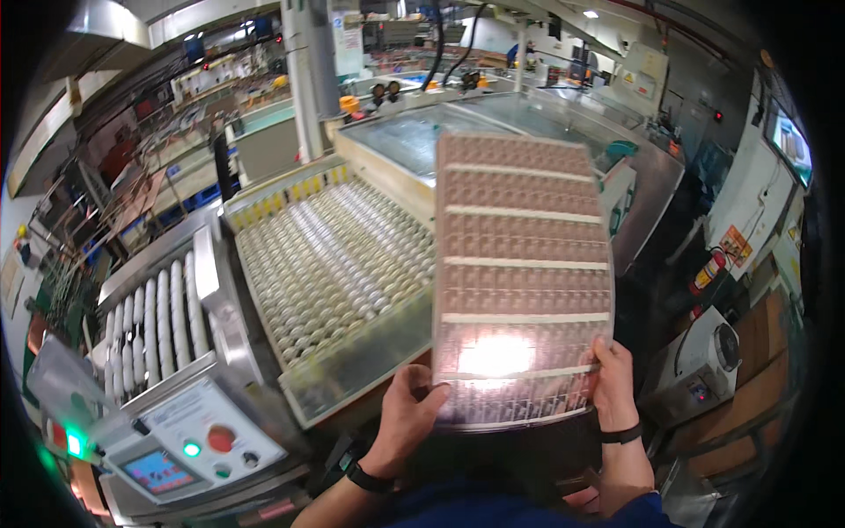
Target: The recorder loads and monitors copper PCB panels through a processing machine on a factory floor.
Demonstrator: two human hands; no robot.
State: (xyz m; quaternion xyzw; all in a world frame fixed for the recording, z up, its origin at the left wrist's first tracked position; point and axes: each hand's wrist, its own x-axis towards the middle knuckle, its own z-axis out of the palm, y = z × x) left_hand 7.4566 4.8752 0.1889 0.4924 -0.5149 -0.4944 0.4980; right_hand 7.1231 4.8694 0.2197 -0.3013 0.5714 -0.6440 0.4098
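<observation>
Both hands, left hand (407, 414) and right hand (613, 380), are grasping the large coppery rectangular gridded panel (521, 273) by its lower edge, right of the roller conveyor (330, 264).

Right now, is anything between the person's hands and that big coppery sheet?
No. Both the left hand and right hand already grip the coppery sheet directly at its lower corners, above the roller conveyor.

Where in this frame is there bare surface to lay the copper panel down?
The roller conveyor bed left of the copper panel shows bare rollers, bordered by the control box. The glass-topped enclosure beyond is also bare. Both the left hand and right hand grip the panel's lower edge.
</observation>
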